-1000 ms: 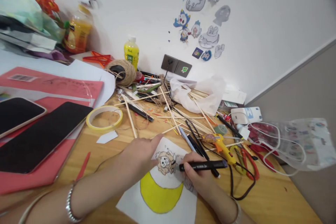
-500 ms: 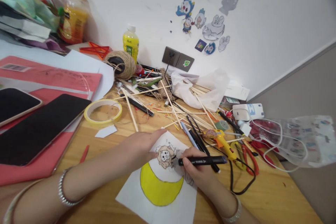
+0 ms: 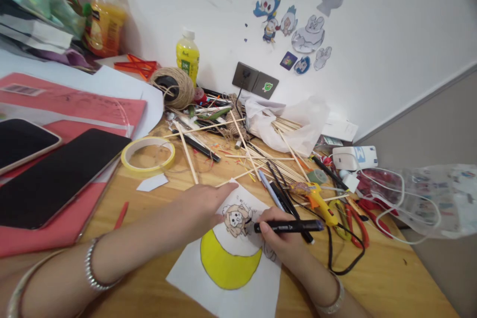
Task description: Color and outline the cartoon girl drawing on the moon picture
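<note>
A white sheet of paper (image 3: 231,290) lies on the wooden table (image 3: 380,283), showing a yellow crescent moon (image 3: 227,266) and a small cartoon figure (image 3: 235,218). My left hand (image 3: 203,206) lies flat on the paper's upper left part, fingers stretched out, pressing it down. My right hand (image 3: 281,241) grips a black marker pen (image 3: 288,227), held nearly level, its tip at the cartoon figure's right side.
Bamboo sticks (image 3: 257,159), pens, a yellow glue gun (image 3: 316,201), red pliers (image 3: 354,226) and cables crowd the table behind the paper. A tape roll (image 3: 128,161), twine ball (image 3: 175,84), yellow bottle (image 3: 187,54), two phones (image 3: 55,176) on red folders are at left.
The view has shifted slightly. Both hands stay on the paper, and the marker's tip remains by the cartoon figure with only small movement.
</note>
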`<control>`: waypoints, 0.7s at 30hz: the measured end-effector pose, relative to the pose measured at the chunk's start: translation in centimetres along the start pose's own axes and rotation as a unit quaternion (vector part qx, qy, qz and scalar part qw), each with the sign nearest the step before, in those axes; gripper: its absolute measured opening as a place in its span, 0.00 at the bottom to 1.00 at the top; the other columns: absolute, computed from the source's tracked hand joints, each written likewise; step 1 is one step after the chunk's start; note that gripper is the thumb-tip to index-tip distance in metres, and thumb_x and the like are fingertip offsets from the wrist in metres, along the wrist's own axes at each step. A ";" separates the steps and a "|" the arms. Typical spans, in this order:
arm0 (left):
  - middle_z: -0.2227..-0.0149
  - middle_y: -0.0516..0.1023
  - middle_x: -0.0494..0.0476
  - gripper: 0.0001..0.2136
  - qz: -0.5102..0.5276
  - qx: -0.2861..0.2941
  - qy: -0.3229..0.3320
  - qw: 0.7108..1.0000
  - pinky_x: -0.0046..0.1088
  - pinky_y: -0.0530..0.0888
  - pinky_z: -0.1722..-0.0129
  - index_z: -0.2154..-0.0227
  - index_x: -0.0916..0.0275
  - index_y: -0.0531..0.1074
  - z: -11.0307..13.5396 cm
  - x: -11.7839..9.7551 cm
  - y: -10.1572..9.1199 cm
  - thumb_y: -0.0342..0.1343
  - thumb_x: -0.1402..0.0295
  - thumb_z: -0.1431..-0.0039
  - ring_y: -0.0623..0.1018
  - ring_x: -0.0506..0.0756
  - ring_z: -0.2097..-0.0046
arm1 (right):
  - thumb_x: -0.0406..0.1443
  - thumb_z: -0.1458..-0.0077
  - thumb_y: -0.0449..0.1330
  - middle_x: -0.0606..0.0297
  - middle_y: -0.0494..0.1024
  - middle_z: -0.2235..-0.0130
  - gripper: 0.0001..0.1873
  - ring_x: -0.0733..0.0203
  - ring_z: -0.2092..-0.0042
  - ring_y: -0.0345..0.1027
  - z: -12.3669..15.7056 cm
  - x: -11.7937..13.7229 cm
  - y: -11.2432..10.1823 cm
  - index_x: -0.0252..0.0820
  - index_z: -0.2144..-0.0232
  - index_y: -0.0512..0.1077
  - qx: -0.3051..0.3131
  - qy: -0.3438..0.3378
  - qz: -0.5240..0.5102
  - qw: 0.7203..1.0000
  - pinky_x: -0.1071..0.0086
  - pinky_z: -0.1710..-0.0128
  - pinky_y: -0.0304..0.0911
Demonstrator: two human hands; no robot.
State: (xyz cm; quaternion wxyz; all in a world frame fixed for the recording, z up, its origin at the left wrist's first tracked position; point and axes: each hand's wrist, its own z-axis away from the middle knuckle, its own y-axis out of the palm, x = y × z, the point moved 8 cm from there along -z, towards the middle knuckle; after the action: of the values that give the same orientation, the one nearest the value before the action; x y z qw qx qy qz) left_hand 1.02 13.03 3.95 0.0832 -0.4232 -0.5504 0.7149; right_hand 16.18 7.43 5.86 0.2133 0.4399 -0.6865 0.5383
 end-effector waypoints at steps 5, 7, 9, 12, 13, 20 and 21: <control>0.51 0.76 0.62 0.28 -0.012 0.009 0.000 1.000 0.35 0.70 0.54 0.42 0.60 0.58 -0.1 -0.2 0.0 0.55 0.71 0.47 0.75 0.62 0.51 | 0.39 0.44 0.56 0.66 0.74 0.79 0.12 0.63 0.77 0.67 0.0 0.0 0.0 0.42 0.77 0.71 0.000 -0.004 0.009 1.000 0.72 0.77 0.62; 0.53 0.77 0.61 0.26 -0.008 0.003 0.011 1.000 0.34 0.71 0.56 0.43 0.60 0.60 -0.1 -0.4 -0.2 0.55 0.71 0.47 0.76 0.61 0.53 | 0.38 0.44 0.56 0.66 0.73 0.79 0.12 0.63 0.77 0.67 0.0 0.1 0.0 0.42 0.78 0.70 0.001 -0.005 0.009 1.000 0.72 0.77 0.62; 0.57 0.78 0.59 0.23 0.002 -0.007 0.024 1.000 0.32 0.71 0.59 0.46 0.59 0.62 -0.1 -0.6 -0.4 0.54 0.71 0.46 0.77 0.61 0.55 | 0.38 0.44 0.57 0.66 0.74 0.78 0.12 0.63 0.76 0.67 0.0 0.1 0.0 0.42 0.78 0.70 -0.001 -0.004 0.009 1.000 0.72 0.77 0.62; 0.60 0.79 0.57 0.20 0.007 -0.010 0.024 1.000 0.31 0.71 0.62 0.50 0.58 0.64 -0.1 -0.6 -0.4 0.54 0.71 0.47 0.78 0.60 0.58 | 0.37 0.44 0.57 0.67 0.73 0.79 0.12 0.63 0.77 0.66 0.0 0.1 0.0 0.42 0.78 0.70 -0.001 0.001 0.004 1.000 0.72 0.77 0.62; 0.60 0.78 0.57 0.19 0.004 -0.009 0.022 1.000 0.31 0.71 0.62 0.50 0.58 0.64 -0.1 -0.6 -0.4 0.55 0.71 0.47 0.78 0.60 0.58 | 0.37 0.44 0.57 0.67 0.73 0.79 0.12 0.63 0.77 0.66 0.0 0.0 0.0 0.42 0.78 0.70 -0.002 0.001 0.001 1.000 0.72 0.77 0.62; 0.63 0.78 0.57 0.18 -0.012 -0.023 0.037 0.999 0.31 0.71 0.63 0.52 0.58 0.65 0.0 -0.5 -0.1 0.56 0.70 0.47 0.78 0.60 0.60 | 0.37 0.44 0.57 0.66 0.73 0.78 0.11 0.62 0.76 0.67 0.1 -0.1 0.0 0.42 0.77 0.70 -0.004 0.003 -0.003 1.000 0.71 0.76 0.62; 0.63 0.78 0.58 0.18 -0.017 -0.028 0.042 0.999 0.31 0.71 0.63 0.52 0.58 0.65 0.0 -0.5 -0.1 0.56 0.70 0.47 0.78 0.60 0.60 | 0.37 0.44 0.57 0.66 0.73 0.78 0.11 0.62 0.76 0.67 0.1 -0.1 0.0 0.42 0.77 0.70 -0.003 0.004 -0.002 1.000 0.71 0.76 0.62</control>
State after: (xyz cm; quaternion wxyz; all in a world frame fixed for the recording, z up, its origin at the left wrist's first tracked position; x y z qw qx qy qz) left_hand 1.33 12.74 4.29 0.1063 -0.4458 -0.5732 0.6793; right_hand 16.23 7.37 5.73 0.2188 0.4383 -0.6865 0.5374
